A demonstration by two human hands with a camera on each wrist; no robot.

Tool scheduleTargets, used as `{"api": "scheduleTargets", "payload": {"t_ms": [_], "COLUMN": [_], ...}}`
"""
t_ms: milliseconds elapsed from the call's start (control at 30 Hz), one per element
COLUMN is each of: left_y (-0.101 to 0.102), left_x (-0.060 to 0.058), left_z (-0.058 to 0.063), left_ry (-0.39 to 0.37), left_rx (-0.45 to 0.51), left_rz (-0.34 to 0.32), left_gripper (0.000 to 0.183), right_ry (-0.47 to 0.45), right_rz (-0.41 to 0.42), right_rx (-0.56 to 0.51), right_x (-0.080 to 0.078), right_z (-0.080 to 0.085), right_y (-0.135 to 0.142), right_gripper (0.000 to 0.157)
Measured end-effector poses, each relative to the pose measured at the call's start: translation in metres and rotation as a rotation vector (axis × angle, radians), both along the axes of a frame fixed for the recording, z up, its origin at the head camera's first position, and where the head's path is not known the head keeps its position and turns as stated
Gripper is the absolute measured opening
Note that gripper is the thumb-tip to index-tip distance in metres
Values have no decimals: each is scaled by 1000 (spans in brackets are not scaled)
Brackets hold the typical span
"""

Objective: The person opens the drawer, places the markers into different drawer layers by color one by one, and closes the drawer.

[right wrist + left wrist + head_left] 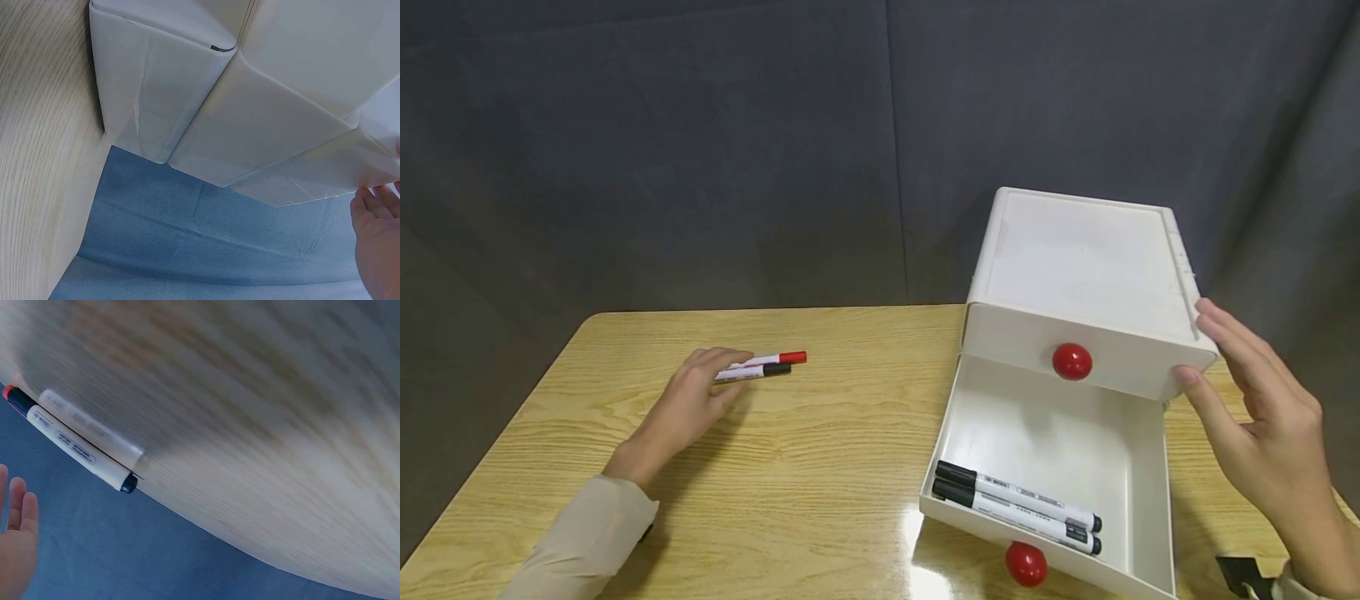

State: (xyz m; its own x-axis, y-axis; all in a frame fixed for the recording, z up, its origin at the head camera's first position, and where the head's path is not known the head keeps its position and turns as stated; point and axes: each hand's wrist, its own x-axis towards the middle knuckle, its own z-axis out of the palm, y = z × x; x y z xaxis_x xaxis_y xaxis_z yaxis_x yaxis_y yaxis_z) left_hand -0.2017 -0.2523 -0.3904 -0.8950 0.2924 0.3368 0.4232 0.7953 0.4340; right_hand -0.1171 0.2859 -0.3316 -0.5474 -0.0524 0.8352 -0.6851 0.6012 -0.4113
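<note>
My left hand [688,396] reaches over the left ends of a red-capped marker [792,357] and a black-capped marker [775,369], which lie side by side on the table. The left wrist view shows the hand's relaxed fingers [17,503] apart from the markers. My right hand [1262,425] touches the right front corner of a white drawer unit [1082,258], thumb at the front face and extended fingers along the side. Below, the lower drawer [1052,408] is pulled out. Inside it lie two black-capped markers, one [1033,496] behind the other [1026,523].
Red round knobs sit on the upper drawer front [1072,362] and the lower drawer front [1026,564]. The wooden table [820,467] ends at a dark curtain [737,167] behind. A small black item [1240,573] is by the right wrist.
</note>
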Motion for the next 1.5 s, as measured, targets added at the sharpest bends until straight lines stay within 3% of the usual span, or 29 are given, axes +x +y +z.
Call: {"api": "scheduleTargets", "payload": {"t_ms": [600,933,1500], "left_y": [-21,-31,-46], "left_x": [-7,-10,-12], "left_z": [-5,-6,-7], "left_ry": [-20,-114,-153], "left_rx": [-4,-24,-91], "left_rz": [42,82,93], "left_gripper": [38,41,33], "right_ry": [3,-6,14], "right_rz": [-5,-18,4], "right_rx": [-9,-3,-22], "right_x": [0,1,3], "right_z": [0,1,2], "right_y": [0,1,-1], "right_gripper": [51,50,49]}}
